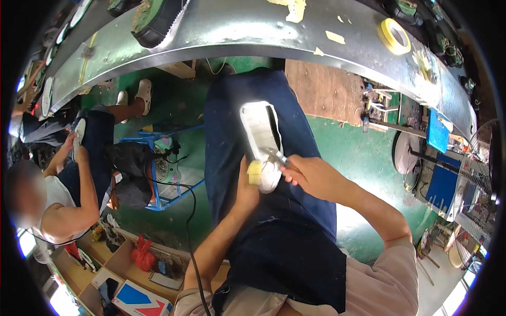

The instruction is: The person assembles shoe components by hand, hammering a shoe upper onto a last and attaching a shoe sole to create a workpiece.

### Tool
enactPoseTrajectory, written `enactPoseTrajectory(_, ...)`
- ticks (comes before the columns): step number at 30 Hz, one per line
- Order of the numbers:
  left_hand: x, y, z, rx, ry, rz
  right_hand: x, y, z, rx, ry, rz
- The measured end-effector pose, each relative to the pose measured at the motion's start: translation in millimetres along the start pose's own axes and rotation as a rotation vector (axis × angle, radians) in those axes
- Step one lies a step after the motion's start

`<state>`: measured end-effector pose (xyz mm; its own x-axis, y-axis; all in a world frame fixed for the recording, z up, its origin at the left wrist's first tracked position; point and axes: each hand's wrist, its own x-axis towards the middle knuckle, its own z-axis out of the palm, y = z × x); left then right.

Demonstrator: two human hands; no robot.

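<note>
A white shoe [260,134] lies sole-up on my lap over dark blue trousers. My left hand [245,184] grips its near end, with a yellow piece [254,172] at the heel between hand and shoe. My right hand [311,175] holds a small metal tool [275,155] whose tip touches the shoe's sole edge.
A grey conveyor bench [221,29] curves across the top, carrying dark shoe soles [153,21] and a roll of yellow tape [395,36]. A seated co-worker [79,174] at left holds another shoe. A blue cart [158,168], cardboard boxes [126,268] and a fan [408,152] stand on the green floor.
</note>
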<state>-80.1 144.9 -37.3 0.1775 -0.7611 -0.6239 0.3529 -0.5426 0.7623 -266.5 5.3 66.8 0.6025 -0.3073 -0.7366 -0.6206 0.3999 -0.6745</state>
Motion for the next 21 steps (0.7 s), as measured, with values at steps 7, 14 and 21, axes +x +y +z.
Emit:
enactPoseTrajectory(7, -19, 50, 14, 0.425, -0.204, 0.108, -1, -27, -35, -1.006, 0.365, -0.529)
enactPoseTrajectory(14, 45, 27, 2, -0.265, -0.078, 0.269, 5, -13, -34, -0.839, 0.185, -0.523)
enactPoseTrajectory(21, 62, 22, -1, -0.047, -0.193, 0.447, 21, -34, -51, -0.853, 0.093, -0.527)
